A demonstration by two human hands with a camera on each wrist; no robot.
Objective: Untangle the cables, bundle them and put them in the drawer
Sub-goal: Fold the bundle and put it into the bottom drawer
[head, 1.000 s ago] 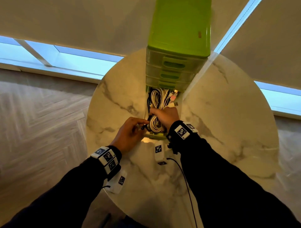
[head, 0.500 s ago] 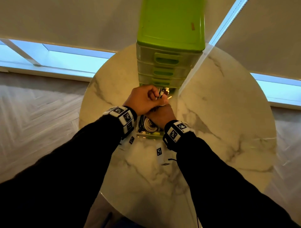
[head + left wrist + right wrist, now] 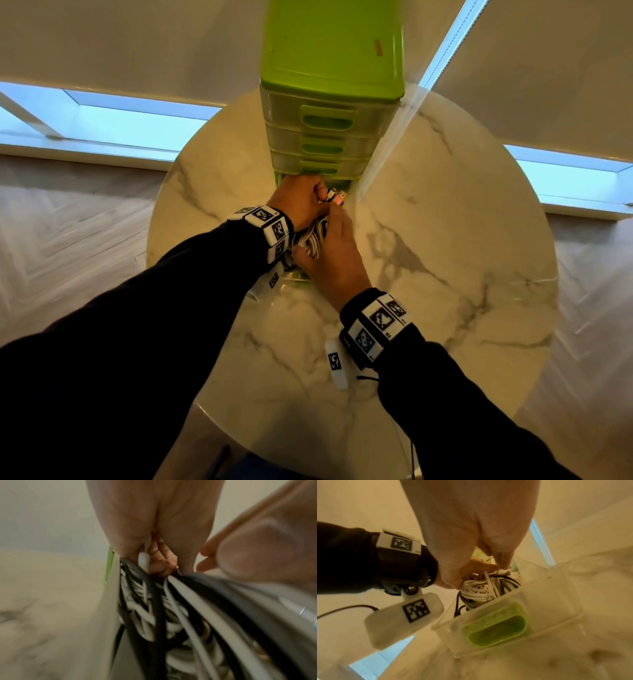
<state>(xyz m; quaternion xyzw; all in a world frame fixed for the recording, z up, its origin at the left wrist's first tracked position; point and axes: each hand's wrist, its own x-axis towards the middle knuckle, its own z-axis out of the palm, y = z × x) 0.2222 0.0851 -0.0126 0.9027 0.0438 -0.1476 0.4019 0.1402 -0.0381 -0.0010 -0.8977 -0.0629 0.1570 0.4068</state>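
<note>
The bottom drawer (image 3: 539,588) of the green drawer unit (image 3: 329,68) is pulled out toward me; it is translucent, with a green handle. A bundle of white and black cables (image 3: 310,238) (image 3: 477,589) (image 3: 171,615) lies inside it. My right hand (image 3: 334,253) (image 3: 471,534) covers the bundle from above, thumb on its near left side and fingers along its top, holding it down. At the drawer's far end, my left hand (image 3: 301,198) (image 3: 159,561) is curled and pinches the cable plugs (image 3: 337,198). Both hands hide most of the drawer in the head view.
The unit stands at the back of a round marble table (image 3: 445,240). Its upper drawers (image 3: 325,123) are closed. A white marker tag (image 3: 335,359) hangs from my right wrist over the table. Wooden floor and low window strips surround the table.
My left hand has moved from the drawer's front left corner across to its far end and taken the plugs. The right hand has stayed on the bundle.
</note>
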